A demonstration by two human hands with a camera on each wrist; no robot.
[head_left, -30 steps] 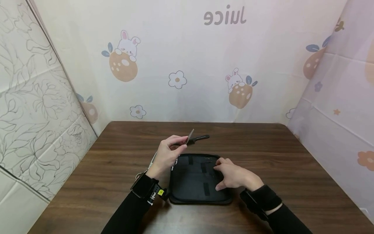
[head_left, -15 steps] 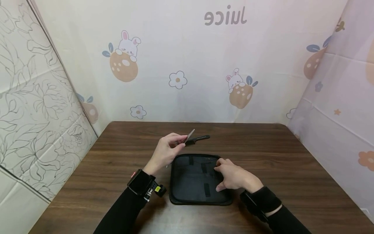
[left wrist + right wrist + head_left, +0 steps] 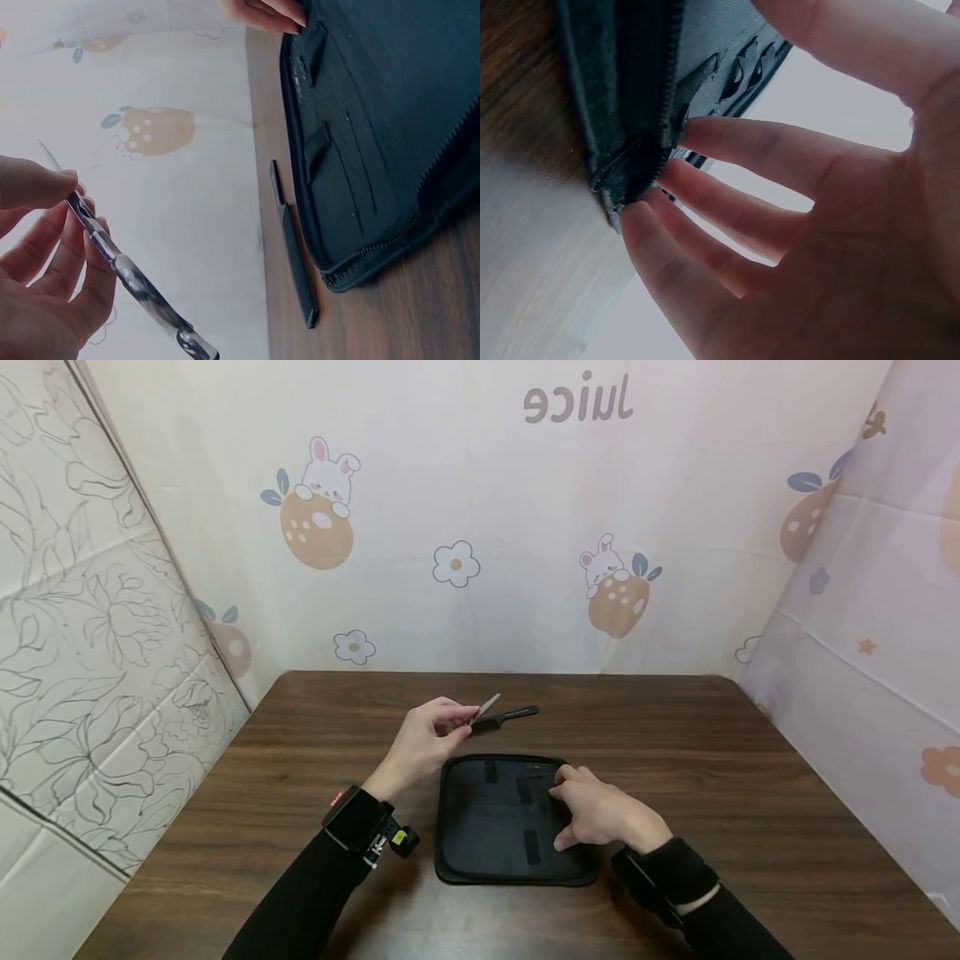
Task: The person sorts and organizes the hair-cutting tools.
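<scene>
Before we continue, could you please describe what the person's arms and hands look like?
The person wears long black sleeves and a black band at each wrist. The left wrist gear carries a yellow patch and a red marking. The left hand and right hand are ungloved.

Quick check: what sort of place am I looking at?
Possibly a makeshift recording booth, though I can't be sure: a wood-grain table, a rabbit-print backdrop behind it, and a creased flower-patterned panel on the left.

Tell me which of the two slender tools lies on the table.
The black tool, lying beyond the case in the head view. The silver tool is off the table, pinched in the left hand.
</scene>
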